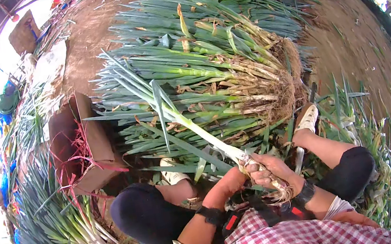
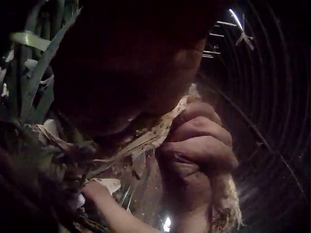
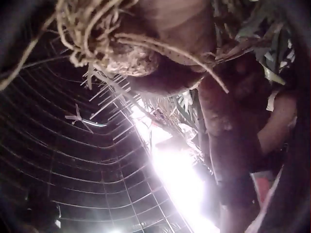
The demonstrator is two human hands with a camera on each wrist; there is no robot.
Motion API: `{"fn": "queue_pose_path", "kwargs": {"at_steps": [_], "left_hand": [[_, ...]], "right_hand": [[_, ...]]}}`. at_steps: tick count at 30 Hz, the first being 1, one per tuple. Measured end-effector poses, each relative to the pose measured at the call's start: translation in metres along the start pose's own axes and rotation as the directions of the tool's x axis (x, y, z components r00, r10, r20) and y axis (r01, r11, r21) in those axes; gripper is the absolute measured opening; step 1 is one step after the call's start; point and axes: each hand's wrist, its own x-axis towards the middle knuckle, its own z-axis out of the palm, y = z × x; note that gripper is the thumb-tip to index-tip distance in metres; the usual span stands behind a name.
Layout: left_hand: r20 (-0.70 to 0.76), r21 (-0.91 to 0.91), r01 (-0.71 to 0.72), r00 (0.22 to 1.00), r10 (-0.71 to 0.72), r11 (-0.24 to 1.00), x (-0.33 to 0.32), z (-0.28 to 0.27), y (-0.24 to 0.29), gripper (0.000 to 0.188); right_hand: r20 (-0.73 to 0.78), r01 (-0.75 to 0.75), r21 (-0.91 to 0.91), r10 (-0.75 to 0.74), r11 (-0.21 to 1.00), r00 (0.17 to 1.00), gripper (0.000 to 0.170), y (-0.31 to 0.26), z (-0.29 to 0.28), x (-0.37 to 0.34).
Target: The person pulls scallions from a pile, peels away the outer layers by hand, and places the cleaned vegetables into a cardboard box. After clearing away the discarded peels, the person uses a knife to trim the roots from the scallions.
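Note:
My right hand (image 1: 268,168) grips a long green onion (image 1: 203,136) low on its white shank. The roots (image 1: 284,191) poke out below the fist, and the green leaves point up and to the left. Close beside that fist, my left hand (image 1: 233,180) is curled at the shank, its fingertips hidden in the head view. In the left wrist view a dry, papery outer leaf (image 2: 163,131) stretches between the dark left hand and the right fist (image 2: 199,141). Stringy roots (image 3: 92,34) hang by the right hand in the right wrist view.
A big heap of untrimmed green onions (image 1: 206,63) lies in front of my feet. Cleaner ones (image 1: 70,241) are piled at the left, beside a cardboard box (image 1: 99,148) with red ties (image 1: 74,152). Leaf scraps (image 1: 367,160) cover the ground by my right leg.

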Motion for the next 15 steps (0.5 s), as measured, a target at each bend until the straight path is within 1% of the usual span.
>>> {"fn": "queue_pose_path", "kwargs": {"at_steps": [1, 2, 3, 4, 5, 6, 7, 8, 9, 10, 11, 12, 13, 14, 15], "left_hand": [[0.000, 0.071, -0.024, 1.000, 0.024, 0.997, 0.005, -0.007, -0.006, 0.015], [0.001, 0.139, -0.047, 0.999, 0.047, 0.989, 0.012, -0.016, -0.016, 0.015], [-0.042, 0.339, -0.017, 0.999, 0.033, 0.941, 0.028, -0.036, -0.038, 0.014], [-0.176, 0.592, -0.025, 0.971, 0.160, 0.806, 0.021, -0.037, -0.028, 0.018], [-0.265, 0.795, 0.023, 0.912, 0.313, 0.607, 0.013, -0.041, -0.014, 0.023], [-0.119, 0.976, -0.049, 0.702, 0.703, 0.214, 0.006, -0.051, -0.005, 0.019], [-0.489, 0.780, -0.063, 0.560, 0.669, 0.623, 0.001, -0.060, 0.011, 0.017], [-0.706, 0.455, -0.278, 0.468, 0.532, 0.846, 0.002, -0.071, 0.023, 0.013], [-0.802, -0.097, -0.578, 0.527, 0.281, 0.810, 0.000, -0.074, 0.044, 0.016], [-0.720, -0.354, -0.642, 0.651, 0.240, 0.680, -0.003, -0.070, 0.060, 0.023], [-0.686, -0.443, -0.617, 0.701, 0.198, 0.651, -0.005, -0.065, 0.074, 0.025], [-0.644, -0.527, -0.581, 0.749, 0.154, 0.620, -0.005, -0.063, 0.081, 0.028], [-0.632, -0.585, -0.567, 0.767, 0.112, 0.580, 0.003, -0.079, 0.072, 0.026], [-0.626, -0.589, -0.583, 0.767, 0.141, 0.560, 0.006, -0.084, 0.067, 0.027], [-0.615, -0.612, -0.594, 0.773, 0.158, 0.522, 0.006, -0.081, 0.068, 0.027]], "right_hand": [[-0.001, 0.006, 0.001, -0.006, 1.000, 1.000, 0.032, -0.001, 0.002, 0.001], [-0.010, 0.015, 0.049, -0.015, 0.999, 1.000, 0.032, 0.000, 0.004, 0.002], [-0.019, 0.022, 0.094, -0.021, 0.995, 1.000, 0.032, -0.001, 0.007, 0.003], [-0.018, 0.020, 0.090, -0.018, 0.996, 1.000, 0.032, -0.003, 0.011, 0.004], [-0.052, 0.049, 0.045, -0.046, 0.998, 0.998, 0.032, -0.007, 0.017, 0.005], [-0.087, 0.081, 0.007, -0.080, 0.997, 0.993, 0.032, -0.008, 0.020, 0.005], [-0.069, 0.061, -0.094, -0.068, 0.994, 0.995, 0.033, -0.009, 0.017, 0.006], [-0.072, 0.065, -0.088, -0.072, 0.994, 0.995, 0.033, -0.007, 0.019, 0.004], [-0.133, 0.019, -0.220, -0.049, 0.975, 0.990, 0.034, -0.003, 0.026, 0.003], [-0.196, -0.037, -0.346, -0.033, 0.938, 0.980, 0.036, 0.001, 0.032, 0.004], [-0.263, -0.051, -0.457, -0.080, 0.888, 0.961, 0.033, 0.011, 0.038, 0.008], [-0.265, -0.025, -0.546, -0.144, 0.838, 0.953, 0.032, 0.018, 0.040, 0.013], [-0.131, 0.067, -0.868, -0.357, 0.492, 0.925, 0.029, 0.015, 0.039, 0.016], [0.080, 0.106, -0.994, -0.478, 0.029, 0.875, 0.026, 0.010, 0.037, 0.021], [0.231, 0.195, -0.972, -0.707, -0.133, 0.669, 0.023, 0.010, 0.036, 0.028]]}}
